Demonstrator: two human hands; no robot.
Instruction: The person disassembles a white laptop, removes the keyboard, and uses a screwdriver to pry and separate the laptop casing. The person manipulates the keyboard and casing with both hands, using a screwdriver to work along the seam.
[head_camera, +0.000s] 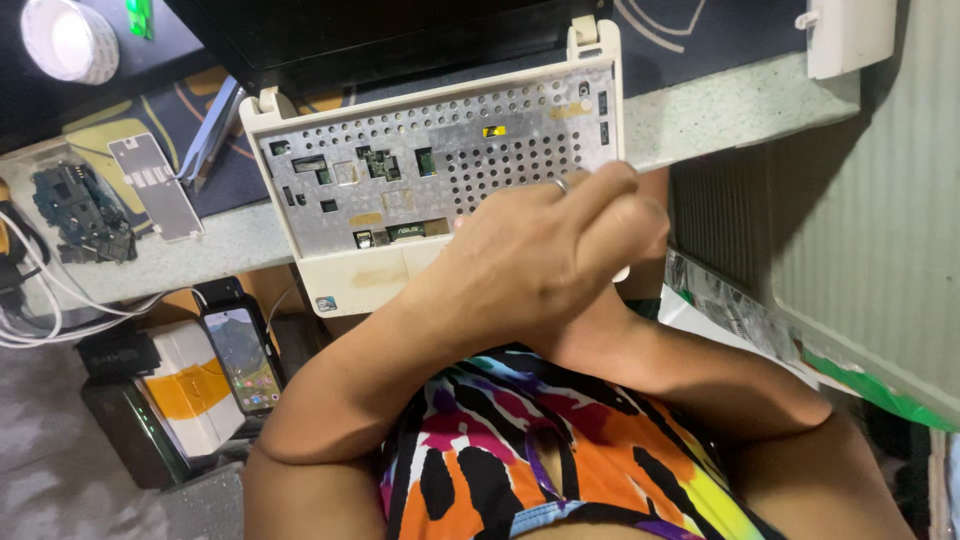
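Note:
An opened white laptop base (350, 285) lies on the pale counter edge, its perforated metal plate (520, 125) bare where keys would sit. My left hand (535, 255), a ring on one finger, reaches across from the left. It rests with curled fingers over the base's front right corner. My right hand (592, 325) comes in from the right and lies under the left one. Only its wrist and heel show, and its fingers are hidden. Nothing shows in either hand.
The laptop's dark lid (400, 30) stands open behind. To the left lie a silver metal strip (155, 185), tweezers (205, 130), a small circuit board (80, 210), white cables (30, 305) and a tape roll (68, 40). A lit phone (245, 355) stands below the counter. A ribbed grey panel (870, 200) is on the right.

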